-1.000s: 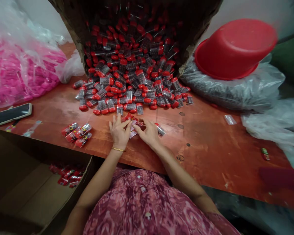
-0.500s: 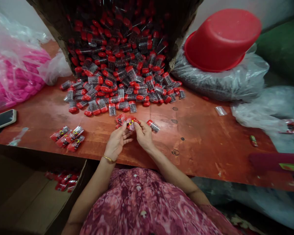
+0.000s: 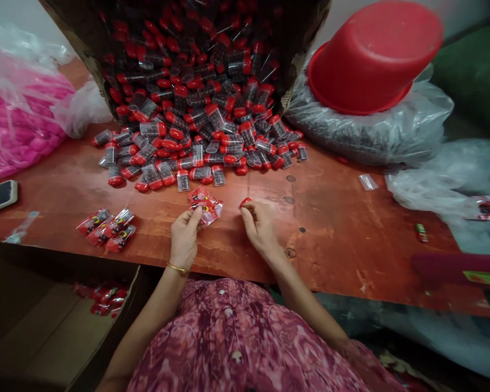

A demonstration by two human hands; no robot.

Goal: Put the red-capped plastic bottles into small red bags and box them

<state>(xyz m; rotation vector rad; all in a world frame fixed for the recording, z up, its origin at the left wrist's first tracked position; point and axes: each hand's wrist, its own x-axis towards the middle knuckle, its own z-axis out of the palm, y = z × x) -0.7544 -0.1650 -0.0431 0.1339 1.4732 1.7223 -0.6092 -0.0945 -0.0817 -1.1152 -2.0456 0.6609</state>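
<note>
My left hand (image 3: 184, 237) pinches a clear printed plastic sleeve (image 3: 212, 212) between thumb and fingers. More red printed sleeves (image 3: 199, 194) lie on the table just behind it. To the right, my right hand (image 3: 262, 226) is closed around a small red-capped clear container (image 3: 245, 201); only its red cap shows past the fingers. Several wrapped containers (image 3: 113, 230) with red and yellow print lie grouped to the left of my hands. Beyond both hands, a large heap of red-capped clear containers (image 3: 179, 130) with dark contents spills onto the table.
The heap comes from a dark open carton (image 3: 75, 38). A red tub (image 3: 375, 60) stands upside down on a filled plastic bag (image 3: 363, 136) at right. Pink items fill a bag (image 3: 20, 120) at left, near a phone (image 3: 0, 196). Below the table edge, a cardboard box (image 3: 65, 337) holds wrapped pieces.
My hands have moved apart. The right hand has left the sleeve and closed on the container lying at its right, while the left keeps the sleeve. The view has shifted slightly.
</note>
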